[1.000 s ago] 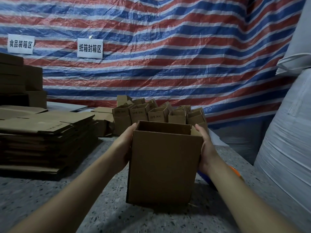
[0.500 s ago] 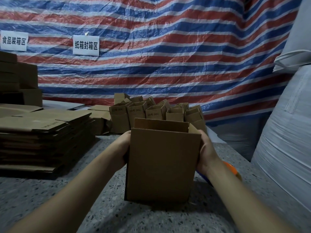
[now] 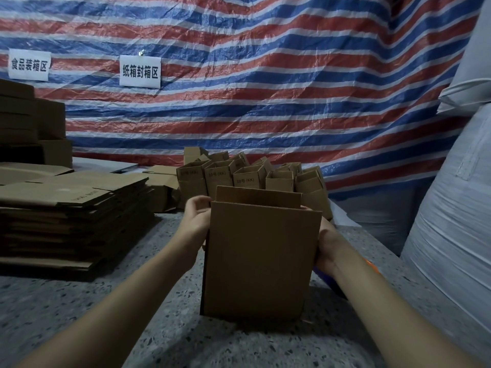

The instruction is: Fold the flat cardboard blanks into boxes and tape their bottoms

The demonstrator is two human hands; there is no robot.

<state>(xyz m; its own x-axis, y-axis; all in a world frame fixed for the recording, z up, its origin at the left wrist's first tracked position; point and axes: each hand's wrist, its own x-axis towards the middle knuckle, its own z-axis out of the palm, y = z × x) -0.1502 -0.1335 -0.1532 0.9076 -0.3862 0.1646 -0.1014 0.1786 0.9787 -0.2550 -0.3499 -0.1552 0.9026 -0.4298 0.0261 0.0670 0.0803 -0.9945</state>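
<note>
**Box in hand, upright; batch partly done**

Item in work: one cardboard box (image 3: pixel 259 258), standing upright on the speckled bench (image 3: pixel 66 309), open end up, a rear flap raised above the near wall. Its bottom is out of sight against the bench, so whether it is taped cannot be told. Contents: interior hidden behind the near wall.

Left hand (image 3: pixel 196 221): at the box's upper left edge, fingers curled round the corner, gripping. Right hand (image 3: pixel 328 248): against the right wall, mostly hidden behind the box; fingers appear to wrap the far side, holding it.

Finished stock: cluster of erected boxes (image 3: pixel 249 179) behind, standing open-topped, near each other, printed "10号 (KK)". Those whose mouths show look empty.

Stock remaining: tall stack of flat blanks (image 3: pixel 71 208) at the left of the bench, well apart from the box; more cardboard stacked behind it.

Judgement: task is mid-run; a fair number is folded, many blanks remain.
</note>
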